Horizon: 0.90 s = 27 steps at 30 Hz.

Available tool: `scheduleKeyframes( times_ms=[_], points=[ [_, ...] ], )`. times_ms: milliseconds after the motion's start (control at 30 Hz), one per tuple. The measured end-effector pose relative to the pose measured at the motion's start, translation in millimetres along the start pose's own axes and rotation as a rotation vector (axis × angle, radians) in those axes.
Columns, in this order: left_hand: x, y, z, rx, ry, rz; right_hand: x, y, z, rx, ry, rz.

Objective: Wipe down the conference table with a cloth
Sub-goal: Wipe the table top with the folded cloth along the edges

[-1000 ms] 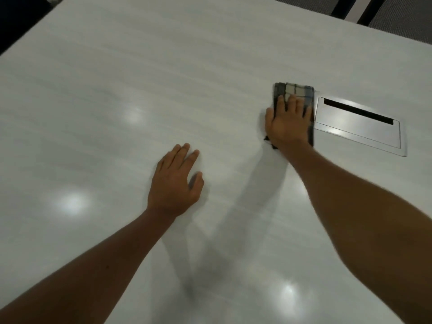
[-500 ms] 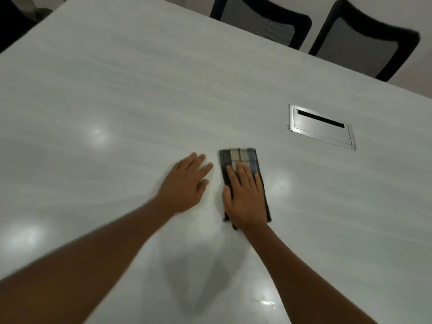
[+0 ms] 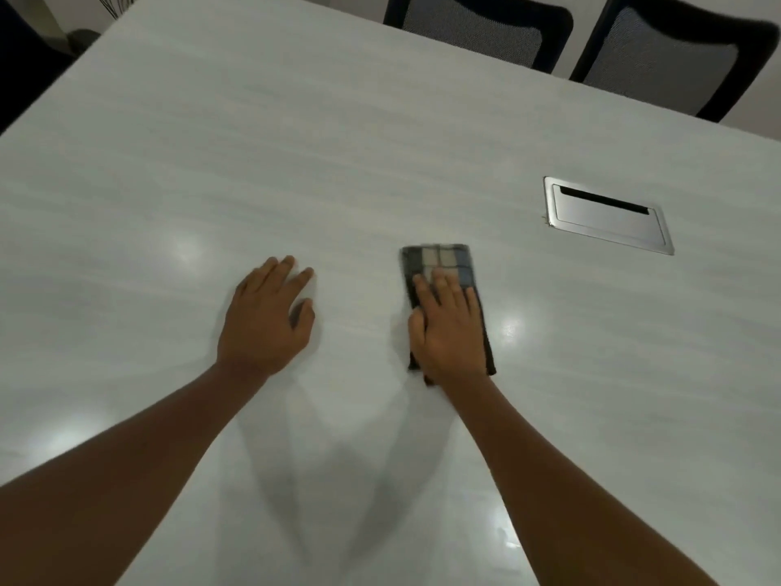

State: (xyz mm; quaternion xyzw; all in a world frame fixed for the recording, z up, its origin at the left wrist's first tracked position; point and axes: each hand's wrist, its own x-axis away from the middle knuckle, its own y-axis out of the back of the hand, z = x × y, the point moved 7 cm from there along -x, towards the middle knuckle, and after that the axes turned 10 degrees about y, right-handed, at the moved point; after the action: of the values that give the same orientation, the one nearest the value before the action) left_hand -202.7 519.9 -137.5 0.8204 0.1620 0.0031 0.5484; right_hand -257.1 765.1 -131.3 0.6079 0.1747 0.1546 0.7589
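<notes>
A person reaches both bare arms out over a big white table [image 3: 296,141]; the right hand [image 3: 448,332] lies flat on a cloth [image 3: 439,258]; its fingers are straight and close together, and they press down on the cloth without curling round it. The cloth is folded into a long strip with dark and pale squares; it lies on the table a bit right of the middle; its far end pokes out past the fingertips. The left hand [image 3: 264,321] rests flat on the bare table, left of the cloth and apart from it; its fingers are straight too, and it holds nothing. Far and to the right of the cloth, a shiny metal plate [image 3: 608,224] is set into the table, with a thin dark slot along its far side; the cloth does not touch it. Past the far edge of the table stand a chair [image 3: 477,31] and a second chair [image 3: 676,52], both dark with grey mesh backs. Bright spots of light shine on the table; the arms' shadows lie on its near part.
</notes>
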Motion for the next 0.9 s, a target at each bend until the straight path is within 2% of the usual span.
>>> scheduleKeyframes(
  times_ms=[67,133,300,367,467,533,567,633,767,900],
  points=[
    [-0.1,0.6,-2.2,-0.007,-0.004,0.019,22.7,3.2,3.8,-0.041,0.172,0.046],
    [-0.8,1.6,-1.8,-0.010,-0.005,0.021,30.7,11.9,-14.4,-0.061,0.205,0.046],
    [-2.3,0.3,-3.0,0.000,0.000,0.012,-25.8,12.6,-41.8,0.002,-0.047,-0.012],
    [-3.4,0.3,-2.5,0.004,-0.001,0.004,-49.1,5.1,-26.2,0.023,-0.045,0.008],
    [-1.1,-0.2,-1.0,-0.008,0.010,0.009,-42.8,-3.0,-4.7,0.009,0.248,0.109],
    [-0.5,-0.4,0.1,-0.016,0.015,0.019,-27.6,1.2,-13.0,-0.011,0.452,0.140],
    [-0.8,-1.3,0.9,-0.021,0.024,0.031,-28.8,3.3,-24.9,-0.010,0.497,0.138],
    [-1.4,-2.7,0.9,-0.017,0.034,0.044,-49.6,6.6,-54.0,0.039,0.466,0.120],
    [-2.4,-0.7,-0.2,-0.004,0.046,0.031,-119.0,5.8,-98.8,0.134,0.230,0.156],
    [-4.1,-0.3,-2.3,-0.020,0.035,0.036,-174.9,-1.5,-98.6,0.118,0.066,0.180]
  ],
)
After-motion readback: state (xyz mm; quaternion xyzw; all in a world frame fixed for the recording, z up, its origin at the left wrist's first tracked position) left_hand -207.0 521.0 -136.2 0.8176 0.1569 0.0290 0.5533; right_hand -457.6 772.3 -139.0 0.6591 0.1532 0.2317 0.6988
